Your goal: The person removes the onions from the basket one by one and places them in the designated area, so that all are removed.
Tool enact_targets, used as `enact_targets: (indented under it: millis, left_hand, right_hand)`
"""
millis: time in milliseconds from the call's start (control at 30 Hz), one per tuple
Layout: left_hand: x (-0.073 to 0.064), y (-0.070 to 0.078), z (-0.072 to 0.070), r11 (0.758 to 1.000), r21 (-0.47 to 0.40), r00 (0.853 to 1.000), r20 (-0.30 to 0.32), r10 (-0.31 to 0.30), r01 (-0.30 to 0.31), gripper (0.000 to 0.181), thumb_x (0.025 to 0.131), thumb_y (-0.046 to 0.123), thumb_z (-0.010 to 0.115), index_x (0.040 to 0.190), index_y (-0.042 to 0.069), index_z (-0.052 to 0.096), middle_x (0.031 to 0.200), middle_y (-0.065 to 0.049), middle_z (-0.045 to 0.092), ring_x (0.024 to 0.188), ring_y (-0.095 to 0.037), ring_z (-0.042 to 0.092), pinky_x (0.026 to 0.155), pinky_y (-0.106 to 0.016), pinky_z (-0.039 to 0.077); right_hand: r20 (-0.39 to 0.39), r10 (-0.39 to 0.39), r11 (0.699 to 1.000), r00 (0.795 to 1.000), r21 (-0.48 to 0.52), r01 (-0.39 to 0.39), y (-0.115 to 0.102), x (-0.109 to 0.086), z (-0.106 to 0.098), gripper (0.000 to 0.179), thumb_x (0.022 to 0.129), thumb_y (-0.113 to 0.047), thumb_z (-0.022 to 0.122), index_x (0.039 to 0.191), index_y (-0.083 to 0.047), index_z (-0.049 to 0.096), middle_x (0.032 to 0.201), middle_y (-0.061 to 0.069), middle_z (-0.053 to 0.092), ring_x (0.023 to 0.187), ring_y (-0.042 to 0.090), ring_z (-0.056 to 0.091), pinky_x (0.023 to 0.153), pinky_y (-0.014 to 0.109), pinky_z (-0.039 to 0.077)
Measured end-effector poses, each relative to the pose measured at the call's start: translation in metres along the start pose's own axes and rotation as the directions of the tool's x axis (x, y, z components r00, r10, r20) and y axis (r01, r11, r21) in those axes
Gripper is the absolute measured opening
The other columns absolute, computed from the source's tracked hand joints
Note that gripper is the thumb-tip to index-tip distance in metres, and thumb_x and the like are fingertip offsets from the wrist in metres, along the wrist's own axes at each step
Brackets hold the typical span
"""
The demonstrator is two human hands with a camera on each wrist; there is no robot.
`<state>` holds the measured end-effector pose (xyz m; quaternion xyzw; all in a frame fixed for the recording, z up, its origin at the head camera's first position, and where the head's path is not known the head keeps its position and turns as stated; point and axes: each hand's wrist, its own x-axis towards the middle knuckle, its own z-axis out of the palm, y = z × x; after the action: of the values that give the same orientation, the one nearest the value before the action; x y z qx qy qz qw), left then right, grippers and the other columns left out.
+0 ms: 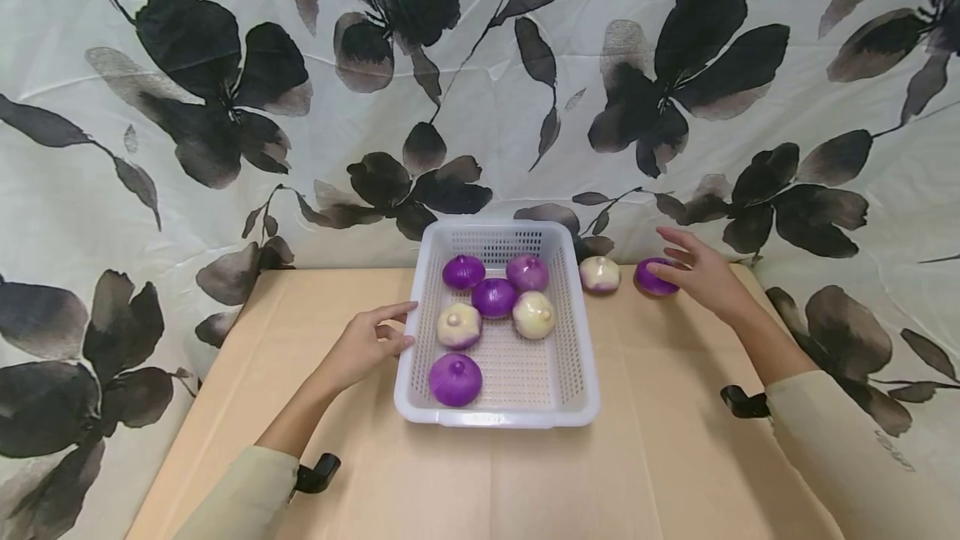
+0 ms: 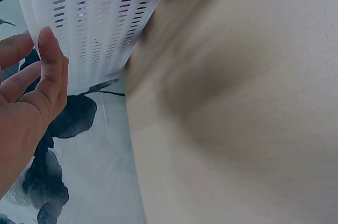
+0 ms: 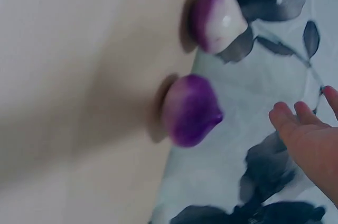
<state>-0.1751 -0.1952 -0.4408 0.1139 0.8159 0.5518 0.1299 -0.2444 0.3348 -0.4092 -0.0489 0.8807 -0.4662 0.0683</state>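
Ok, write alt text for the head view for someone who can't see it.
A person's left hand touches the side of a white basket holding six onions, four purple and two pale. The right hand hovers by a purple onion on the tan table, near a paler one; floral cloth hangs behind.

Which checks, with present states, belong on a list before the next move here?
1. Right grip open: ok.
2. Purple onion outside the basket held: not ok; the right wrist view shows a gap between it and the right grip.
3. Left grip touching the basket's left rim: ok.
4. Left grip firm enough to steady it: cannot tell.
5. Straight tabletop path to the basket clear: not ok; the pale onion stands between.
6. Room inside: ok; bare floor at near right.
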Motion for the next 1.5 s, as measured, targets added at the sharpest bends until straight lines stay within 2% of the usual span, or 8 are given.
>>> enact_targets:
  millis: [200,433,600,800,1000,1200,1400,1500]
  left_hand:
    - [0.002,-0.004,0.001,1.000,-0.018,1.000,0.000,0.005,-0.005,0.059,0.094,-0.002,0.068,0.150,-0.005,0.048,0.131,-0.030,0.058,0.091,-0.027,0.075,0.074,-0.031,0.064]
    - [0.002,-0.006,0.002,1.000,-0.013,1.000,0.004,-0.002,0.002,0.059,0.094,-0.002,0.068,0.150,-0.005,0.048,0.131,-0.029,0.058,0.092,-0.027,0.075,0.077,-0.039,0.064]
    - [0.001,-0.005,0.002,1.000,0.014,1.000,-0.005,-0.003,0.003,0.059,0.094,-0.002,0.068,0.149,-0.005,0.049,0.131,-0.030,0.059,0.090,-0.024,0.075,0.078,-0.041,0.064]
    - [0.001,-0.006,0.001,1.000,0.024,1.000,-0.006,-0.004,0.004,0.059,0.094,-0.002,0.068,0.149,-0.005,0.049,0.131,-0.030,0.059,0.088,-0.021,0.074,0.075,-0.033,0.064]
    - [0.003,-0.006,0.000,1.000,0.025,1.000,-0.004,0.006,-0.006,0.059,0.094,-0.001,0.069,0.149,-0.004,0.050,0.131,-0.028,0.059,0.089,-0.022,0.075,0.076,-0.035,0.064]
    - [0.004,-0.004,-0.001,1.000,0.019,1.000,-0.007,0.003,-0.003,0.059,0.093,-0.002,0.068,0.149,-0.004,0.050,0.131,-0.029,0.059,0.089,-0.023,0.075,0.077,-0.040,0.065]
    - [0.005,-0.006,-0.002,1.000,0.012,1.000,-0.008,0.000,0.000,0.059,0.093,-0.002,0.068,0.149,-0.003,0.050,0.131,-0.028,0.059,0.089,-0.023,0.075,0.080,-0.046,0.064]
    - [0.005,-0.007,-0.003,1.000,0.009,1.000,-0.005,0.000,0.000,0.059,0.094,-0.002,0.068,0.149,-0.003,0.050,0.131,-0.028,0.058,0.090,-0.025,0.075,0.079,-0.047,0.064]
  right_hand:
    - [0.078,-0.087,0.994,0.993,0.066,0.082,-0.029,-0.004,0.015,0.078,0.098,-0.019,0.073,0.162,-0.007,0.030,0.166,0.021,0.030,0.148,0.047,0.037,0.099,0.022,0.054]
    - [0.207,-0.218,0.973,0.954,0.120,0.197,-0.054,0.001,0.046,0.075,0.094,-0.012,0.076,0.158,-0.003,0.037,0.163,0.019,0.037,0.148,0.045,0.038,0.116,0.054,0.038]
    - [0.302,-0.310,0.946,0.902,0.190,0.261,-0.074,0.008,0.071,0.071,0.093,-0.006,0.076,0.154,0.001,0.041,0.159,0.022,0.041,0.143,0.048,0.044,0.114,0.057,0.041]
    - [0.404,-0.346,0.935,0.847,0.080,0.344,-0.101,0.016,0.102,0.063,0.091,-0.017,0.080,0.149,-0.014,0.054,0.152,0.010,0.054,0.137,0.037,0.055,0.115,0.056,0.044]
    - [0.559,-0.373,0.909,0.741,0.061,0.412,-0.128,0.023,0.133,0.052,0.089,-0.014,0.081,0.139,-0.011,0.064,0.143,0.010,0.061,0.135,0.035,0.057,0.115,0.058,0.044]
    - [0.737,-0.263,0.882,0.623,-0.078,0.464,-0.146,0.031,0.160,0.053,0.091,-0.019,0.080,0.140,-0.013,0.063,0.142,0.008,0.063,0.131,0.031,0.059,0.112,0.047,0.049]
    - [0.864,-0.181,0.921,0.469,-0.019,0.390,-0.149,0.037,0.186,0.058,0.092,-0.015,0.078,0.146,-0.008,0.057,0.147,0.015,0.059,0.134,0.038,0.058,0.111,0.041,0.051]
    - [0.894,-0.146,0.946,0.424,0.001,0.324,-0.149,0.038,0.197,0.063,0.092,-0.014,0.078,0.150,-0.006,0.053,0.153,0.015,0.054,0.140,0.039,0.052,0.111,0.037,0.050]
